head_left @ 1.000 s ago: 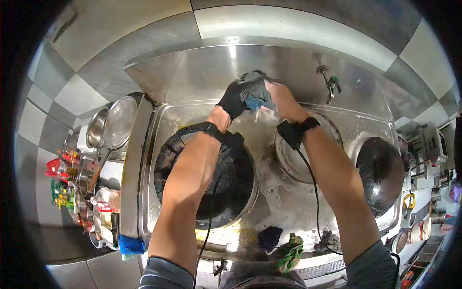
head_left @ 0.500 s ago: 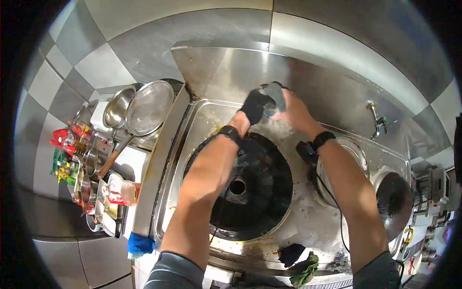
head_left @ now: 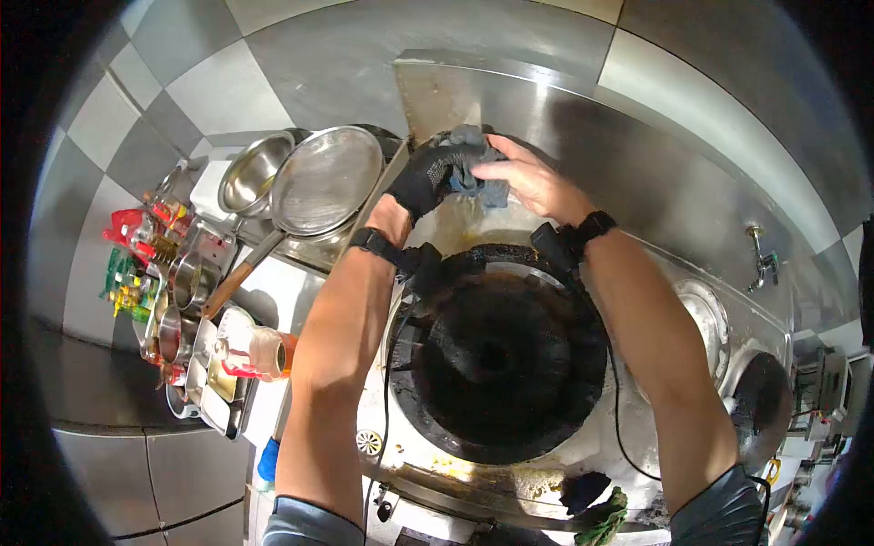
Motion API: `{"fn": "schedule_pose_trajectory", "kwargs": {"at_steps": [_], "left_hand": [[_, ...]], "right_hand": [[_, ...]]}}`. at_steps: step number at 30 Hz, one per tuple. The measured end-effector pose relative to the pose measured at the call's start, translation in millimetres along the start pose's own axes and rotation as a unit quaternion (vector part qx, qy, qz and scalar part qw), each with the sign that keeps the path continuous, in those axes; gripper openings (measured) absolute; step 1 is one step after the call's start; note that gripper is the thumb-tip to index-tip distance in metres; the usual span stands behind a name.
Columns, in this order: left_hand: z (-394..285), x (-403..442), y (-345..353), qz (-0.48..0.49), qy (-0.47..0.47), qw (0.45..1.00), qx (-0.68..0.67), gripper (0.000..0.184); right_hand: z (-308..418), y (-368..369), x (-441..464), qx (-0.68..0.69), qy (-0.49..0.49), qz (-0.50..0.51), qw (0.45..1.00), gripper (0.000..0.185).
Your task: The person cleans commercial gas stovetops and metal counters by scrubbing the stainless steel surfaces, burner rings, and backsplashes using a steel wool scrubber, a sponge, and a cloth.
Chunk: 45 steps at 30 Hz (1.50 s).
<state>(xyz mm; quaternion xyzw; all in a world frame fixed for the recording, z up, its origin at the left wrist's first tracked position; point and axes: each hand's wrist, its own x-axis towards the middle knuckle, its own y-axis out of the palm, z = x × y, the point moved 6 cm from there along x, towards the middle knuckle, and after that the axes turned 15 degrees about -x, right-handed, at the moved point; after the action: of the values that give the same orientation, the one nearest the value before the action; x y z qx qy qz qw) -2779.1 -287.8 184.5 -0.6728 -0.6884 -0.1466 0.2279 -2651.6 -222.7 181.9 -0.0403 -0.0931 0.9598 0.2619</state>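
At the back of the stove top, my left hand, in a black glove, is closed on a crumpled grey-blue cloth. My bare right hand grips the same cloth from the right, thumb and fingers bent around it. Part of the cloth hangs below the hands; the left fingertips are mostly hidden. Below them sits a large round blackened burner with a thick dark rim. Each wrist carries a dark strap with a small black device and a cable.
Left stand a mesh strainer with a wooden handle, a steel bowl and a jar. Right are a tap, a round metal ring and a dark wok. A black rag lies at the front edge.
The view has shifted, so the fixtures appear farther right. My hands have moved leftward toward the back corner, and the cloth is now spread more between them.
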Motion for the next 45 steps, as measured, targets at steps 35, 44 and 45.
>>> {"fn": "schedule_pose_trajectory", "kwargs": {"at_steps": [35, 44, 45], "left_hand": [[-131.3, -188.8, -29.6, -0.181, 0.172, 0.869, 0.426, 0.042], [-142.3, -381.4, 12.1, -0.322, -0.158, 0.815, 0.454, 0.029], [-142.1, -394.7, 18.2, -0.325, -0.179, 0.811, 0.453, 0.029]], "right_hand": [[15.4, 193.8, -44.6, 0.146, 0.036, 0.020, 0.988, 0.058], [23.8, 305.0, -168.4, -0.236, -0.010, 0.002, 0.972, 0.042], [24.8, 310.3, -184.5, -0.204, 0.001, 0.037, 0.978, 0.042]]}}
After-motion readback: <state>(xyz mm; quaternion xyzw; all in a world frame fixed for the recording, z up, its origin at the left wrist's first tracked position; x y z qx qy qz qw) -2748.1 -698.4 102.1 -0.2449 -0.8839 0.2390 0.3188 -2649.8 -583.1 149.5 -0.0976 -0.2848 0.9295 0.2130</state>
